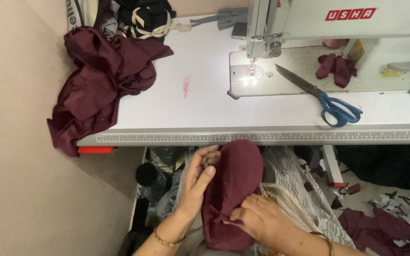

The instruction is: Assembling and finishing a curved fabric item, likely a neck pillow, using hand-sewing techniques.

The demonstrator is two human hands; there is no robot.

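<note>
Below the table's front edge I hold a rounded piece of maroon cloth over my lap. My left hand curls around its left side, thumb and fingers pressed on the fold near the top. My right hand pinches the cloth's lower right part. On the white table above stands a white sewing machine, its needle area lit by a small lamp.
Blue-handled scissors lie on the machine bed and table. A heap of maroon fabric hangs over the table's left end, beside a beige wall. Small maroon pieces sit on the bed. Scraps litter the floor at right.
</note>
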